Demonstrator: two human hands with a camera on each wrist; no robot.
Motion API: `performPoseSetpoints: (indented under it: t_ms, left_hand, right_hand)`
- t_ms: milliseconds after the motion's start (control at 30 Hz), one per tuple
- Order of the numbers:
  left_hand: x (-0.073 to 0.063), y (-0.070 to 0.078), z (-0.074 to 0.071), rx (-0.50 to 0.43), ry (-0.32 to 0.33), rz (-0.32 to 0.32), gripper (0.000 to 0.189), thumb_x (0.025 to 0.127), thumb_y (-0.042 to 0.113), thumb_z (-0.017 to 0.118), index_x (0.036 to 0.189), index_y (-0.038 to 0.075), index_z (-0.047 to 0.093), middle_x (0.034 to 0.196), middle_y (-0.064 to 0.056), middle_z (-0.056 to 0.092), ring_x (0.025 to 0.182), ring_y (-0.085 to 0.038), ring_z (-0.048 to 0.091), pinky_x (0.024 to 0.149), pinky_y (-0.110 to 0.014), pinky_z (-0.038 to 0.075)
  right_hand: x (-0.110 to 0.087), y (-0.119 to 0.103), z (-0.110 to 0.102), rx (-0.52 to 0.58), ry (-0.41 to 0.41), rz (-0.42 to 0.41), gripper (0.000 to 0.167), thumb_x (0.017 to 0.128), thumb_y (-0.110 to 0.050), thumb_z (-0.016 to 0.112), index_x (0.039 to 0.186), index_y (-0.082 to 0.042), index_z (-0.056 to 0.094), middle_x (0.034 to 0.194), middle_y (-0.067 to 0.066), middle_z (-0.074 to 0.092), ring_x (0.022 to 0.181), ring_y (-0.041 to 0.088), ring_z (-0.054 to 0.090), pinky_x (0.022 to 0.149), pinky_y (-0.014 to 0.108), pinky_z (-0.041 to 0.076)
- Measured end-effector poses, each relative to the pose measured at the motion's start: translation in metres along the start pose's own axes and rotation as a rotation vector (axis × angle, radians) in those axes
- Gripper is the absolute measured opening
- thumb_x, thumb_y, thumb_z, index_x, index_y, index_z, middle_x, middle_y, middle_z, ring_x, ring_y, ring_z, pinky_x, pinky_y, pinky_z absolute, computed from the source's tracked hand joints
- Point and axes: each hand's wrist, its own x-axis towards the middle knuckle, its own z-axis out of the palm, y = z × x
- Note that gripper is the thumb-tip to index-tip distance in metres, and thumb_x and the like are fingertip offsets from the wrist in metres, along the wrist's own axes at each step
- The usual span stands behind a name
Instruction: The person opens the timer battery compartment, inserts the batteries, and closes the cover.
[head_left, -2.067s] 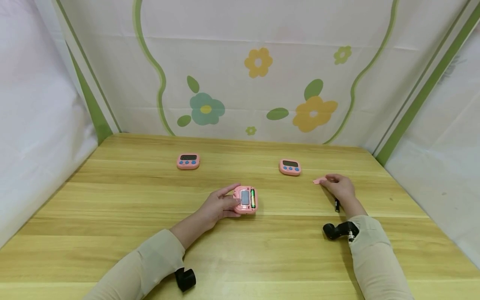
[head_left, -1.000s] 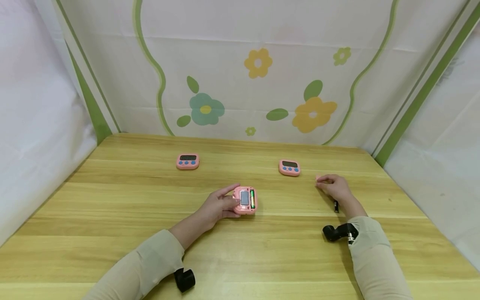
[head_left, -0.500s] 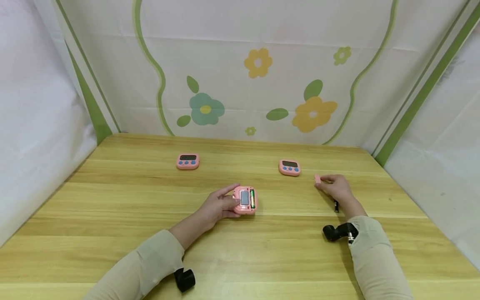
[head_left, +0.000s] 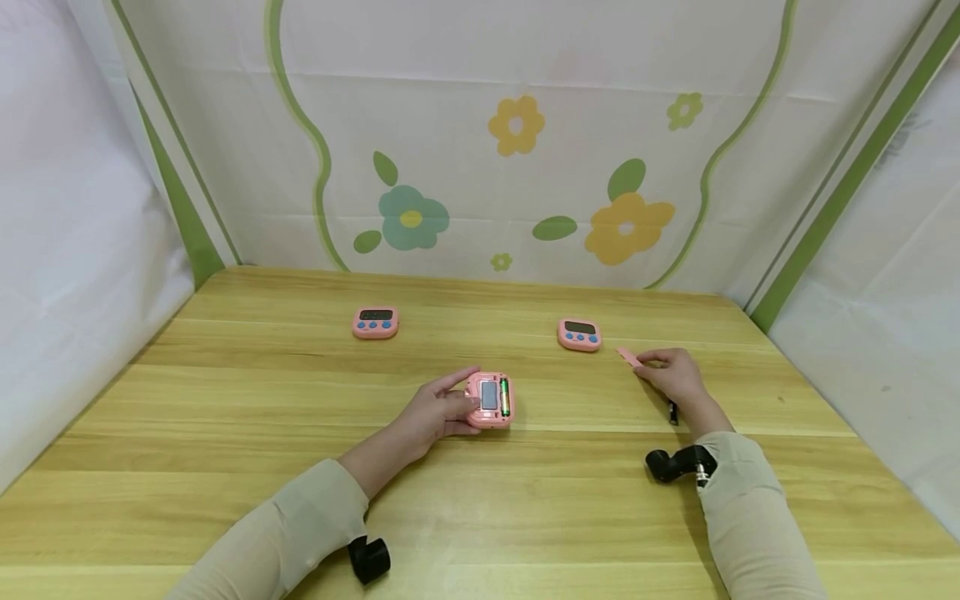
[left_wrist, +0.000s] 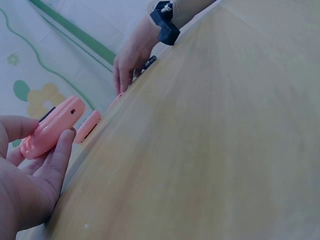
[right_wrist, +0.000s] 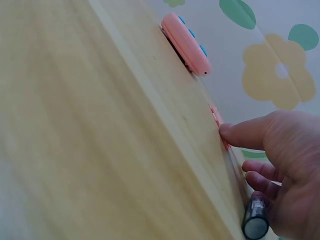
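Note:
In the head view my left hand point(head_left: 438, 408) grips a pink digital timer point(head_left: 483, 418), back side up, above the middle of the table. Its battery slot is uncovered and a green battery point(head_left: 505, 398) lies in it; a grey rectangle sits beside the slot. Farther right, my right hand point(head_left: 673, 377) pinches a small pink battery cover point(head_left: 627, 357) low at the table. In the right wrist view, the thumb is on that cover point(right_wrist: 216, 116). A black battery point(head_left: 672, 412) lies on the table just below the right hand, partly hidden by it.
Two more pink timers with blue buttons lie screen up farther back, one at left point(head_left: 376, 323) and one at right point(head_left: 579, 336). A wooden table point(head_left: 480, 517) carries everything. A flowered white cloth point(head_left: 465, 150) rises behind its far edge.
The pink battery cover has turned in my right fingers, and its free end now points back and left. My left hand and the timer in it have stayed nearly still.

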Motion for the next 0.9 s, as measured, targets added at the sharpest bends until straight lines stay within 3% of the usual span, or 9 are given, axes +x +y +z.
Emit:
performPoseSetpoints:
  t_ms: [167,333,633,900]
  left_hand:
    - [0.0000,0.0003,0.0000,-0.005,0.001,-0.003,0.057,0.081,-0.003,0.054,0.133,0.007,0.034,0.086,-0.013,0.055,0.065,-0.018,0.058,0.066,-0.037,0.051]
    - [0.0004,0.0002,-0.0005,-0.002,-0.002,-0.006,0.057,0.081,-0.002,0.054,0.133,0.007,0.034,0.087,-0.014,0.056,0.065,-0.018,0.057,0.066,-0.037,0.051]
    - [0.0015,-0.0002,-0.0011,0.005,0.000,-0.006,0.057,0.081,-0.002,0.055,0.133,0.008,0.034,0.088,-0.015,0.056,0.065,-0.018,0.057,0.067,-0.036,0.051]
    - [0.0030,-0.0007,-0.0026,0.006,-0.004,-0.012,0.057,0.081,-0.002,0.055,0.133,0.008,0.034,0.092,-0.017,0.056,0.067,-0.018,0.058,0.067,-0.037,0.050]
  right_hand:
    - [-0.0015,-0.0039,-0.0006,-0.032,0.011,0.013,0.024,0.079,-0.008,0.061,0.096,0.008,0.062,0.105,0.028,0.051,0.099,0.042,0.043,0.082,0.049,0.036]
    - [-0.0030,-0.0045,-0.0008,-0.027,0.007,0.043,0.021,0.080,-0.006,0.058,0.096,0.008,0.061,0.104,0.028,0.050,0.092,0.038,0.044,0.072,0.043,0.039]
    - [-0.0001,-0.0001,0.0003,-0.017,-0.007,0.000,0.025,0.079,-0.012,0.062,0.096,0.006,0.062,0.104,0.025,0.053,0.099,0.040,0.044,0.082,0.049,0.035]
    - [-0.0003,-0.0019,-0.0007,-0.033,-0.016,0.015,0.022,0.080,-0.009,0.060,0.094,0.008,0.061,0.102,0.027,0.052,0.094,0.039,0.045,0.077,0.048,0.038]
